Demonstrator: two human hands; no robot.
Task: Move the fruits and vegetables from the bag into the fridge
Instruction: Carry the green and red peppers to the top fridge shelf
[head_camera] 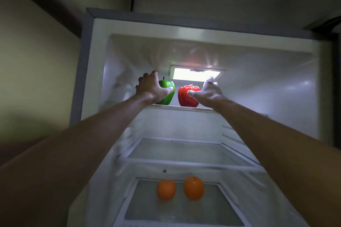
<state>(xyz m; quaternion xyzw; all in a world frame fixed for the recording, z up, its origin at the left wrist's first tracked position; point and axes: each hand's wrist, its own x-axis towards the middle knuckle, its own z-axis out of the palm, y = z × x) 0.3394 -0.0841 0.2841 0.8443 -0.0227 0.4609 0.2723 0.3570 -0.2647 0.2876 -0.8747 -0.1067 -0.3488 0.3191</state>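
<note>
A green bell pepper (168, 86) and a red bell pepper (186, 98) stand side by side on the top glass shelf (184, 107) of the open fridge. My left hand (149, 88) lies against the green pepper's left side. Its thumb rests on the pepper's front and its fingers spread up and to the left. My right hand (209, 92) is just right of the red pepper, with the thumb touching it and the fingers straight, pointing up toward the lamp. Two oranges (166, 189) (194, 188) sit on a low shelf. No bag is in view.
The fridge lamp (196, 74) glows at the back above the peppers. A bare glass shelf (190, 151) lies between the top shelf and the oranges' shelf. The fridge's left wall (96, 79) is near my left hand. A room wall (36, 61) stands to the left.
</note>
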